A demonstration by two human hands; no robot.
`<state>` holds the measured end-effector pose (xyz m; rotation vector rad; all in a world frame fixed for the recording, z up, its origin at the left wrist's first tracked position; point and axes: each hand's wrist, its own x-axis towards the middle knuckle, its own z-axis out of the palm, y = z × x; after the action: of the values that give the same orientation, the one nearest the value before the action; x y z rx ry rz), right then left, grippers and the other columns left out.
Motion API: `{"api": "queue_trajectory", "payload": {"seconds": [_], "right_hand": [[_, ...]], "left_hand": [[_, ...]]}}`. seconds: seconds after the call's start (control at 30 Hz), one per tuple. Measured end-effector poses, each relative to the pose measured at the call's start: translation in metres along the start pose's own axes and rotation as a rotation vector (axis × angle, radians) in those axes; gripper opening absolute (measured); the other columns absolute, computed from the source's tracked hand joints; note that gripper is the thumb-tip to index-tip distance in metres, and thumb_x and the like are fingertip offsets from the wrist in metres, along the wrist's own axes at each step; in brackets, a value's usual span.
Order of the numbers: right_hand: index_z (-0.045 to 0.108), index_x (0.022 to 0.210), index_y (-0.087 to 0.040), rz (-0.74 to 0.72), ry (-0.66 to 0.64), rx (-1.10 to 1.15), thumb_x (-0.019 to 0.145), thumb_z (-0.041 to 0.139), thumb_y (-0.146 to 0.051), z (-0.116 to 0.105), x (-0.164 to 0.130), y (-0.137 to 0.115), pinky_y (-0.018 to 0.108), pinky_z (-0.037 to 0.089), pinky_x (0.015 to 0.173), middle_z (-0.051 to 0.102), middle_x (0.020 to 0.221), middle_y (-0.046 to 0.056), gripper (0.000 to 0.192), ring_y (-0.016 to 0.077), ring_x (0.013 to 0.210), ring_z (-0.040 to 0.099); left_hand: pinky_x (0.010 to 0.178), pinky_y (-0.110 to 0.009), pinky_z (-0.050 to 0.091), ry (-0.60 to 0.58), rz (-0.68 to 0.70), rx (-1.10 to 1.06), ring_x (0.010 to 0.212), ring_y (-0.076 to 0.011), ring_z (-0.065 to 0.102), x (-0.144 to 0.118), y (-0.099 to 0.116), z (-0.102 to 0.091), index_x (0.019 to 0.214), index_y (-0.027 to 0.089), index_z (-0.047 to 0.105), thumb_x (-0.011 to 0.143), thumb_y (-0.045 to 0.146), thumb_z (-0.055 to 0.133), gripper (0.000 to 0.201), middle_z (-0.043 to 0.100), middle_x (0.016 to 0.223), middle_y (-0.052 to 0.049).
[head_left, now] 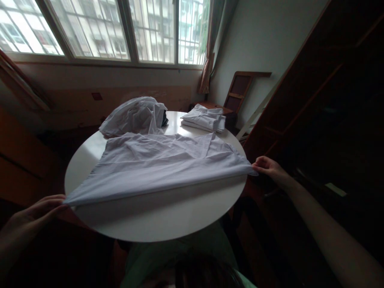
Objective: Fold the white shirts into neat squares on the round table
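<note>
A white cloth garment [162, 166], its exact kind unclear, lies spread across the round white table [162, 220]. Its near edge is pulled taut between both hands, slightly above the tabletop, with a shadow under it. At the lower left, my left hand [37, 214] pinches one corner just past the table's rim. My right hand [270, 168] pinches the opposite corner beyond the right rim. Wrinkles and a folded flap run along the garment's far part.
Behind the garment sits a crumpled white heap [135, 116] with something dark at its right side. A stack of folded white cloth [204, 118] rests at the table's far right. A wooden chair [240, 90] stands near the wall, and barred windows [102, 32] line the back.
</note>
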<state>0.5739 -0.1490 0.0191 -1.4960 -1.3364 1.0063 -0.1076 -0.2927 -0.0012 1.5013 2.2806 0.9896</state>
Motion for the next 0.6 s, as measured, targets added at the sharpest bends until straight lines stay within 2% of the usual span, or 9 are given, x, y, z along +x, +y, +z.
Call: {"api": "queue_trajectory", "payload": {"seconds": [0.07,0.13,0.23,0.33,0.4,0.5,0.6], "right_hand": [[0.05,0.075,-0.021,0.007,0.008,-0.002,0.05,0.081,-0.036,-0.001,0.0,0.0,0.026,0.046,0.063,0.063,0.073,0.0,0.043,0.0163,0.069,0.057],[0.048,0.076,-0.022,0.019,0.0,-0.012,0.051,0.081,-0.037,-0.003,-0.001,0.001,0.026,0.047,0.062,0.062,0.072,0.0,0.044,0.0164,0.068,0.058],[0.048,0.077,-0.022,0.036,-0.023,-0.014,0.051,0.08,-0.039,-0.004,-0.001,0.004,0.026,0.047,0.058,0.062,0.072,0.0,0.045,0.016,0.065,0.057],[0.05,0.074,-0.023,0.055,-0.011,-0.005,0.046,0.082,-0.037,-0.006,0.003,0.008,0.026,0.048,0.059,0.063,0.073,0.001,0.045,0.017,0.066,0.058],[0.053,0.07,-0.023,0.086,-0.005,-0.029,0.038,0.084,-0.035,-0.007,0.008,0.009,0.027,0.048,0.058,0.064,0.07,0.002,0.046,0.0182,0.066,0.059],[0.06,0.068,-0.023,0.131,-0.057,-0.091,0.033,0.085,-0.033,-0.008,0.015,0.005,0.027,0.048,0.056,0.065,0.069,0.004,0.044,0.0202,0.066,0.06],[0.063,0.07,-0.024,0.151,-0.102,-0.127,0.039,0.081,-0.036,-0.005,0.019,-0.005,0.028,0.049,0.053,0.066,0.071,0.006,0.039,0.0212,0.064,0.061]], "left_hand": [[0.081,-0.038,0.054,0.011,-0.056,-0.196,0.087,-0.0252,0.065,0.0,0.004,0.001,0.058,0.037,0.068,0.048,0.079,0.057,0.044,0.07,0.086,0.008],[0.084,-0.04,0.052,0.024,-0.096,-0.284,0.088,-0.0274,0.063,-0.001,0.01,0.002,0.055,0.036,0.068,0.039,0.078,0.063,0.045,0.07,0.082,0.006],[0.087,-0.04,0.05,0.011,-0.116,-0.252,0.088,-0.0269,0.063,-0.003,0.023,-0.003,0.053,0.034,0.068,0.031,0.078,0.065,0.049,0.069,0.08,0.005],[0.087,-0.038,0.048,-0.138,-0.146,-0.189,0.089,-0.0276,0.063,-0.002,0.04,-0.01,0.06,0.028,0.072,0.027,0.074,0.07,0.056,0.07,0.084,-0.001],[0.086,-0.036,0.047,-0.241,-0.122,-0.184,0.09,-0.0277,0.062,-0.001,0.047,-0.014,0.064,0.023,0.072,0.032,0.07,0.072,0.057,0.071,0.085,-0.004],[0.082,-0.032,0.047,-0.336,-0.078,-0.189,0.088,-0.025,0.061,0.003,0.045,-0.018,0.073,0.019,0.07,0.049,0.067,0.068,0.054,0.071,0.084,-0.005],[0.07,-0.029,0.048,-0.326,-0.118,-0.165,0.077,-0.0218,0.061,0.01,0.041,-0.017,0.074,0.017,0.067,0.058,0.069,0.061,0.055,0.069,0.075,-0.004]]}}
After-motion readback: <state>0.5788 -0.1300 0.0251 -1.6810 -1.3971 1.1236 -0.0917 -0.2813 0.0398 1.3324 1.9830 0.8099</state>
